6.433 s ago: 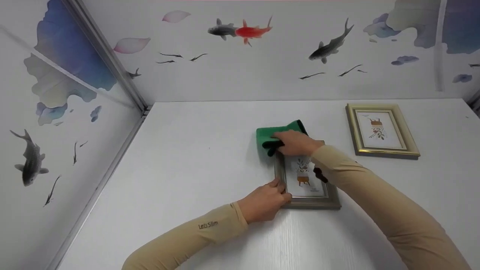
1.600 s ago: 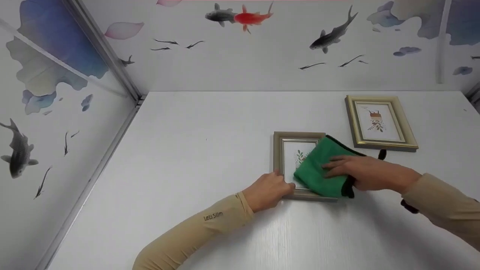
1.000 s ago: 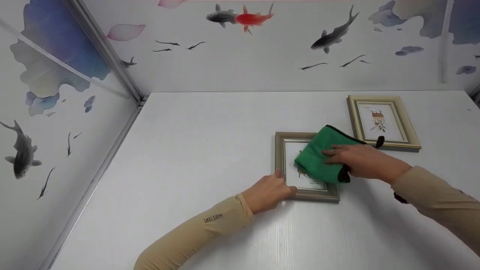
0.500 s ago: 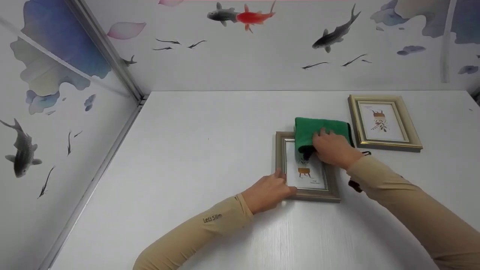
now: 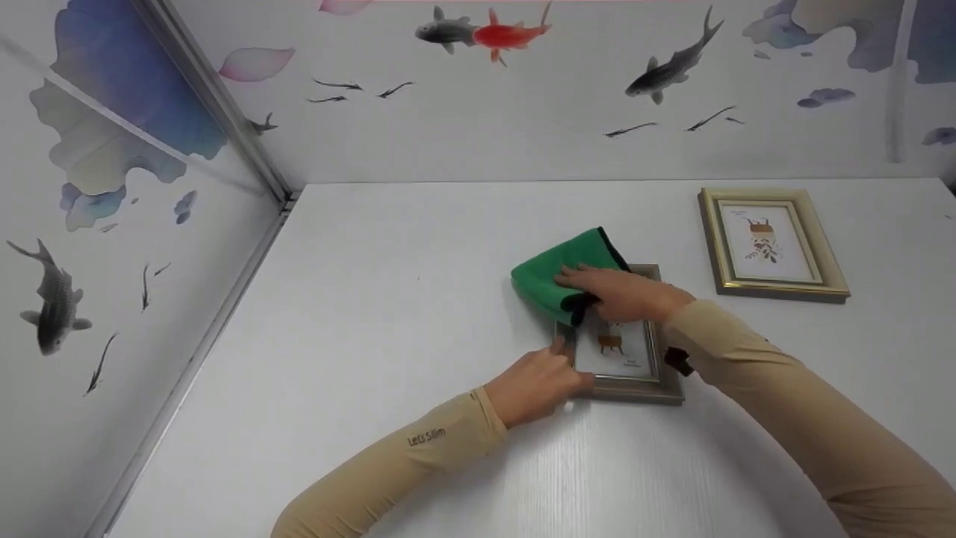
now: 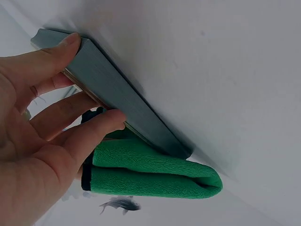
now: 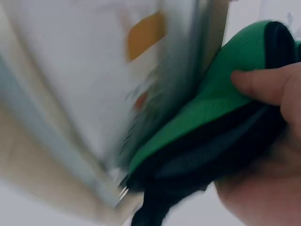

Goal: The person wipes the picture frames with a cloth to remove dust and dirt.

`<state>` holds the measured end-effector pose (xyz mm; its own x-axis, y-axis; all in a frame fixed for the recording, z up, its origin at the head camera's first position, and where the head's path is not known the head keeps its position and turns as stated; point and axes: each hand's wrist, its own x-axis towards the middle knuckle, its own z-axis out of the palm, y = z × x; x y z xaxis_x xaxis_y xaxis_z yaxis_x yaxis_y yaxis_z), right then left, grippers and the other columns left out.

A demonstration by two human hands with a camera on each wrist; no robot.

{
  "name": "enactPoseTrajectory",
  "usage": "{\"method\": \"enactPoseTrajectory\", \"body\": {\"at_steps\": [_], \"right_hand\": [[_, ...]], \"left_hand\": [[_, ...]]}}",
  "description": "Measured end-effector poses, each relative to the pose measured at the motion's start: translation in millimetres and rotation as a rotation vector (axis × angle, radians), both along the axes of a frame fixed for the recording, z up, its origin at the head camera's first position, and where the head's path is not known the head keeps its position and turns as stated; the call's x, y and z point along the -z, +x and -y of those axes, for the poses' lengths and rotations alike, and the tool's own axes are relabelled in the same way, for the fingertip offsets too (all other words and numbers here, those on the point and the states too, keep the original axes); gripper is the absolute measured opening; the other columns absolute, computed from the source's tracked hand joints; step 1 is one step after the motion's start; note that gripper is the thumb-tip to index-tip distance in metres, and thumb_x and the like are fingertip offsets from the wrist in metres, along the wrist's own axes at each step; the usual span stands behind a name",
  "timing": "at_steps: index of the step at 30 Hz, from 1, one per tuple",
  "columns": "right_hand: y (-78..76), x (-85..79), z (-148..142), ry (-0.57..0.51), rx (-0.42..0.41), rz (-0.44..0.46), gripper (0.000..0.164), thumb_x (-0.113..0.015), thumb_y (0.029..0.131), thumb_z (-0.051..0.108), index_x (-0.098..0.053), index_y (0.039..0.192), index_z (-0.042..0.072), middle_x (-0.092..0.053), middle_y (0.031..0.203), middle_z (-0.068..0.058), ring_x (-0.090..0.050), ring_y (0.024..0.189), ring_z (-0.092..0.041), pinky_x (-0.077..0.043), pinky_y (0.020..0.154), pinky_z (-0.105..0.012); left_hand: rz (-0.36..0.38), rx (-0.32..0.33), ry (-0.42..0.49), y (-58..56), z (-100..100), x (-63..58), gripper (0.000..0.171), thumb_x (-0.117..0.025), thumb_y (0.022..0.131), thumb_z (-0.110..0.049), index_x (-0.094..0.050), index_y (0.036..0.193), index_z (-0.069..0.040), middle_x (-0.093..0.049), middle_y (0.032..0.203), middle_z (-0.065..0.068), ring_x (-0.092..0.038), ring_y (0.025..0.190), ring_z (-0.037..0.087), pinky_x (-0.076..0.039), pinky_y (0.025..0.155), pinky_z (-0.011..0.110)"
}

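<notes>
A picture frame (image 5: pixel 635 392) with a plant print lies face up on the white table. My left hand (image 5: pixel 534 385) holds it at the lower left, thumb and fingers along the edge; the left wrist view shows the thumb on the side of the frame (image 6: pixel 113 89). A folded green cloth (image 5: pixel 556 273) with black trim lies over the upper left corner and hangs past it. My right hand (image 5: pixel 627 291) grips this cloth, its thumb pressed on the folded cloth (image 7: pixel 207 117) in the right wrist view. Cloth and hand hide much of the frame's upper part.
A second, gold-edged picture frame (image 5: pixel 835 273) lies at the back right, to the right of my right hand. Behind the table (image 5: pixel 373 314) stands a white panel (image 5: pixel 523 134) printed with fish. A similar panel (image 5: pixel 119 299) borders the left side.
My right hand has swept the cloth from the frame's right side up to its top, then left over the upper left corner. The left hand has kept its hold on the frame.
</notes>
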<state>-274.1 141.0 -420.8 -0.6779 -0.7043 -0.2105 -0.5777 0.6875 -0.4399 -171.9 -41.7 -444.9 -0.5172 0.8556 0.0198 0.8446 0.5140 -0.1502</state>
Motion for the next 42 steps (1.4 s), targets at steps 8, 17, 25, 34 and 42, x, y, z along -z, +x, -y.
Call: {"method": "enactPoseTrajectory", "body": {"at_steps": [8, 17, 25, 34, 42], "right_hand": [[12.1, -6.4, -28, 0.184, -0.065, -0.306, 0.051, -0.064, 0.089, 0.000, -0.049, 0.138, 0.000, -0.044, 0.143, -0.021, -0.039, 0.131, -0.041, -0.040, 0.098, -0.055], [26.2, -14.9, -33, 0.346, 0.143, -0.394, 0.013, -0.063, 0.089, 0.005, -0.059, 0.095, -0.006, -0.059, 0.080, -0.018, -0.059, 0.071, -0.031, -0.053, 0.063, -0.049], [35.6, -5.2, -16, 0.296, 0.312, -0.339, 0.028, -0.062, 0.087, 0.006, -0.048, 0.062, 0.002, -0.049, 0.061, -0.010, -0.050, 0.055, -0.024, -0.051, 0.051, -0.045], [29.6, 5.4, 14, 0.221, 0.376, -0.335, 0.036, -0.061, 0.090, 0.015, -0.045, 0.060, 0.004, -0.045, 0.056, -0.008, -0.048, 0.051, -0.022, -0.046, 0.045, -0.039], [25.6, 11.1, 13, -0.026, 0.136, -0.146, 0.048, -0.053, 0.095, 0.007, -0.042, 0.138, -0.011, -0.042, 0.139, -0.032, -0.041, 0.126, -0.047, -0.036, 0.101, -0.055]], "left_hand": [[0.037, -0.020, 0.042, 1.6, 0, -1.0, 0.018, -0.066, 0.091, -0.009, -0.072, 0.107, -0.015, -0.068, 0.088, 0.004, -0.063, 0.082, 0.016, -0.053, 0.066, 0.023], [0.021, -0.039, 0.062, 2.9, 1, -1.2, 0.017, -0.066, 0.091, -0.005, -0.072, 0.105, -0.011, -0.070, 0.091, 0.006, -0.064, 0.088, 0.020, -0.053, 0.068, 0.023], [0.029, -0.033, 0.053, 3.0, 0, 1.1, 0.018, -0.066, 0.091, -0.006, -0.072, 0.105, -0.013, -0.069, 0.090, 0.006, -0.064, 0.088, 0.020, -0.053, 0.069, 0.022], [-0.010, -0.011, 0.026, 2.9, 0, 2.7, 0.021, -0.068, 0.089, -0.005, -0.074, 0.106, -0.017, -0.068, 0.084, 0.002, -0.064, 0.080, 0.014, -0.053, 0.072, 0.023], [-0.055, 0.000, -0.001, 3.0, -1, 2.8, 0.024, -0.069, 0.088, -0.008, -0.074, 0.108, -0.020, -0.069, 0.083, -0.002, -0.063, 0.077, 0.013, -0.051, 0.076, 0.025]]}}
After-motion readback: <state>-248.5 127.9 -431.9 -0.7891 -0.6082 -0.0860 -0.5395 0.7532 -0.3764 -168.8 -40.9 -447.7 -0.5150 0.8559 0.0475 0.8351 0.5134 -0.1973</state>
